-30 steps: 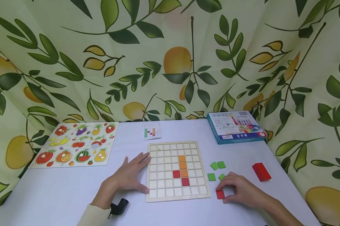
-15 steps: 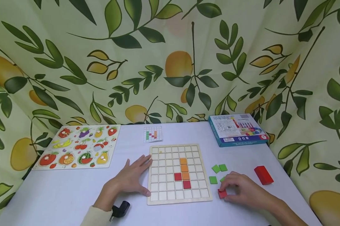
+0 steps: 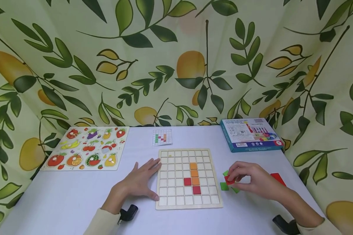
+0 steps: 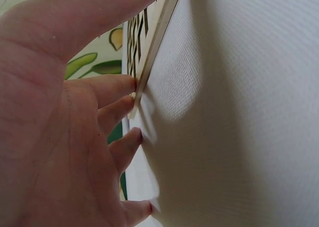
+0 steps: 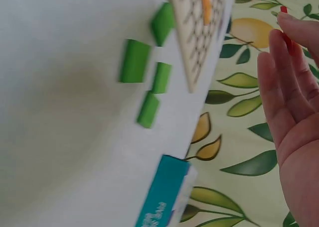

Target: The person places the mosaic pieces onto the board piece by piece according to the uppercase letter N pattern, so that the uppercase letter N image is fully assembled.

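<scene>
A wooden grid board [image 3: 179, 199] lies mid-table in the head view. It bears orange tiles [image 3: 194, 173] in a column, one red tile [image 3: 187, 181] beside that column and another red tile [image 3: 196, 190] below it. My left hand [image 3: 138, 181] rests at the board's left edge, fingers spread, thumb near the lower corner. Between thumb and fingers my right hand [image 3: 253, 179] pinches a separate red square tile [image 3: 230, 180], held off the table right of the board. Several green tiles [image 5: 134, 61] lie on the cloth there; in the head view the held tile and hand partly cover them.
Behind the board lies a small pattern card [image 3: 161, 137] with coloured squares. A fruit puzzle board [image 3: 115, 169] is at the back left, a flat blue-edged box [image 3: 251, 134] at the back right. My right forearm partly hides a red block [image 3: 278, 179].
My right hand has picked the red tile up off the cloth and carried it up and away, to over the green tiles. The left hand stays at the board's edge; the head view shifts slightly.
</scene>
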{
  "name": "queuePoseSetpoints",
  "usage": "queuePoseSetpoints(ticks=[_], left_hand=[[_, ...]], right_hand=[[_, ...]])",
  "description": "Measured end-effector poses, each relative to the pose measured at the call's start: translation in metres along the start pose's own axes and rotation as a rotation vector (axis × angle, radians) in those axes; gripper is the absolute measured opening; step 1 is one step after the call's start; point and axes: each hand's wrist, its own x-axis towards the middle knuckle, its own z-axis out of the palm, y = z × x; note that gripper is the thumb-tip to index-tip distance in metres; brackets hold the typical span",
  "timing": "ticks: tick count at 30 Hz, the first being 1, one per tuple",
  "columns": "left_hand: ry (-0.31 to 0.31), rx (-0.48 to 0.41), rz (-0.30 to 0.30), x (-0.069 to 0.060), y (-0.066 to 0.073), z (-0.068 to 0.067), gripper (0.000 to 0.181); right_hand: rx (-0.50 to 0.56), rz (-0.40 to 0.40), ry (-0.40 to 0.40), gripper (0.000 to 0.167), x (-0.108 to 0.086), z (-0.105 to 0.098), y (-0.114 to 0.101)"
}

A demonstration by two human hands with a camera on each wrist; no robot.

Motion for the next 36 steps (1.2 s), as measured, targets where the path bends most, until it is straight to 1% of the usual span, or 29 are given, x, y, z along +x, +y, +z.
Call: queuePoseSetpoints(ticks=[2, 6, 9, 12, 16, 23, 29, 33, 36], left_hand=[[-0.001, 0.004, -0.002, 0.0, 0.0, 0.001, 0.119], [-0.005, 0.009, -0.005, 0.001, 0.0, 0.001, 0.119], [-0.003, 0.017, -0.008, 0.001, 0.0, 0.0, 0.119], [-0.004, 0.019, -0.01, 0.001, 0.001, 0.0, 0.119], [-0.007, 0.02, -0.008, 0.002, 0.001, -0.001, 0.118], [-0.001, 0.029, -0.01, 0.004, 0.002, -0.002, 0.118], [0.001, 0.039, -0.013, 0.003, 0.002, -0.001, 0.118], [-0.002, 0.033, -0.014, 0.002, 0.002, 0.0, 0.118], [-0.004, 0.026, -0.018, 0.001, 0.002, 0.001, 0.118]], right_hand=[[-0.006, -0.012, 0.009, 0.023, 0.007, -0.002, -0.001], [-0.019, -0.008, 0.024, 0.023, 0.024, -0.003, -0.003], [-0.028, -0.004, 0.028, 0.021, 0.038, -0.001, -0.004], [-0.023, -0.018, 0.032, 0.019, 0.053, 0.004, -0.004], [0.011, -0.033, 0.016, 0.019, 0.072, 0.015, -0.005], [0.092, -0.023, -0.062, 0.019, 0.099, 0.037, -0.007], [0.121, -0.043, -0.117, 0.015, 0.114, 0.061, -0.01], [0.11, -0.064, -0.13, 0.014, 0.122, 0.073, -0.016], [0.103, -0.057, -0.134, 0.015, 0.126, 0.08, -0.022]])
